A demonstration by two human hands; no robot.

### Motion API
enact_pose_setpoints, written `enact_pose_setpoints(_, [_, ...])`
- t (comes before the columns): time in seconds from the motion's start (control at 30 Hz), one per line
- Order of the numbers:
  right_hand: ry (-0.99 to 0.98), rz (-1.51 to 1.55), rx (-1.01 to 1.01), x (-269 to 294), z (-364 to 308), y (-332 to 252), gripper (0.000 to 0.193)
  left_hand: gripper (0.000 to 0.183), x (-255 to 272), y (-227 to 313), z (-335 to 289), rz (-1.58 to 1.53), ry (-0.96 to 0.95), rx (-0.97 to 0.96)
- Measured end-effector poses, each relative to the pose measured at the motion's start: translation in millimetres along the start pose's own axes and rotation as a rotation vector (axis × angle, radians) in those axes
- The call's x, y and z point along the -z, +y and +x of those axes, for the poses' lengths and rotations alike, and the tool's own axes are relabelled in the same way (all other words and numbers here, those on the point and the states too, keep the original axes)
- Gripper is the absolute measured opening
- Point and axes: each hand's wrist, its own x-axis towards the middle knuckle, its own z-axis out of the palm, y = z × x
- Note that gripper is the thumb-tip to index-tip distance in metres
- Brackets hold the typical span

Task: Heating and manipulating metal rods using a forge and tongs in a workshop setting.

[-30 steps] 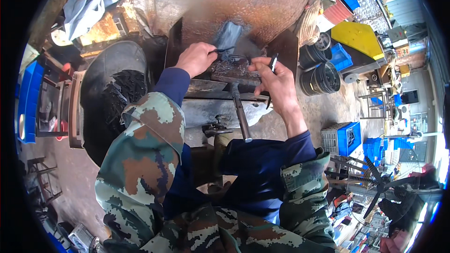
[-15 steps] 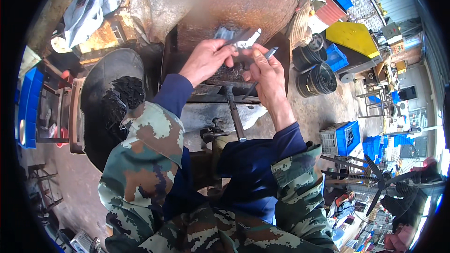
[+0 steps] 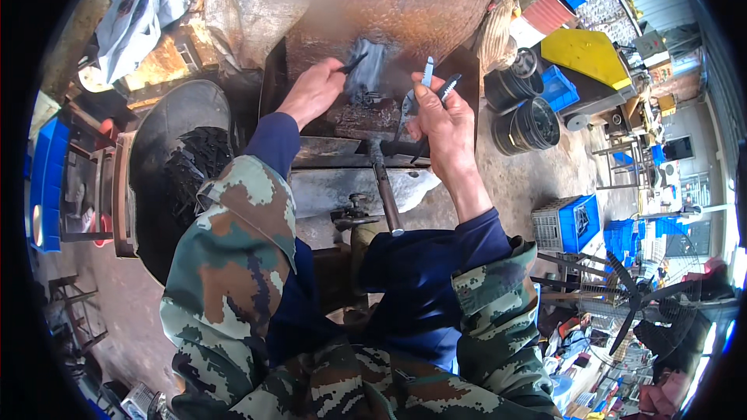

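My left hand pinches a slim dark metal piece, its tip over a pale, blurred strip in the rusty machine housing. My right hand is closed round more flat metal pieces. Among them a shiny piece with a toothed edge sticks up past the thumb, and a dark toothed piece shows beside the fingers. Their lower ends hang below the hand, partly hidden by it. Between my hands lies a dark, grimy block, with a metal bar running toward me.
Left of the machine, a black tub holds a heap of dark metal pieces. Black buckets stand on the right, near a yellow panel. Further right are a blue-lined crate and a fan.
My left hand has moved left, away from my right hand, and now holds a dark piece over the pale strip. The shiny piece has come to stand upright in my right hand.
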Motion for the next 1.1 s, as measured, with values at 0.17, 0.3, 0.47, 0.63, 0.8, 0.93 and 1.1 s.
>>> enact_pose_setpoints(0.17, [-0.018,-0.080,0.006,2,-3,-2,0.025,0.029,-4,-17,5,0.176,-0.184,-0.093])
enact_pose_setpoints(0.3, [-0.013,-0.103,0.027,2,-4,-5,0.025,0.029,-7,-21,7,0.244,-0.214,-0.263])
enact_pose_setpoints(0.47, [-0.047,0.066,-0.007,14,1,-2,0.023,0.024,-4,-19,9,0.294,-0.199,-0.287])
enact_pose_setpoints(0.63, [0.019,0.240,-0.110,18,0,-12,0.025,0.023,0,19,-7,0.459,-0.124,-0.246])
enact_pose_setpoints(0.8, [0.032,0.431,-0.210,25,-10,-19,0.030,0.024,9,34,-13,0.427,-0.074,-0.065])
enact_pose_setpoints(0.93, [-0.073,0.354,-0.206,33,-16,-13,0.033,0.022,17,22,-8,0.308,0.093,-0.209])
enact_pose_setpoints(1.1, [-0.072,-0.110,-0.061,28,-42,-7,0.020,0.022,26,13,-13,0.310,0.170,-0.165])
